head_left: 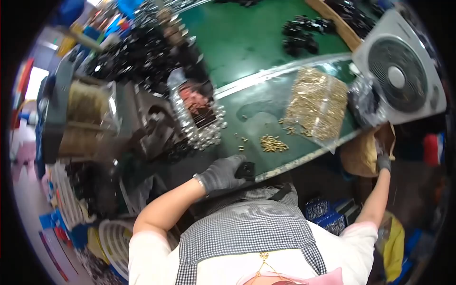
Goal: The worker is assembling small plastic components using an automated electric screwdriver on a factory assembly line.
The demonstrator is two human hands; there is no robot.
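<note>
My left hand (pixel 221 175), in a grey glove, is at the near edge of the green table. Its thumb and fingers close around a small black part (pixel 245 169) with a round hole. Far to the right, my right hand (pixel 384 162), also gloved in grey, reaches into an open brown paper bag (pixel 362 154) below the table edge; its fingers are hidden there. A loose pile of small brass-coloured pieces (pixel 273 144) lies just beyond my left hand. Behind it rests a clear plastic bag (pixel 319 102) full of similar brass-coloured pieces.
A grey box fan (pixel 396 71) stands at the right beside crumpled clear plastic (pixel 366 102). Black parts (pixel 304 35) sit at the far side, with a larger black heap (pixel 137 59) at far left. Shiny silver pieces (pixel 209 137) surround a tray of copper-coloured parts. Blue bins (pixel 327 213) stand below.
</note>
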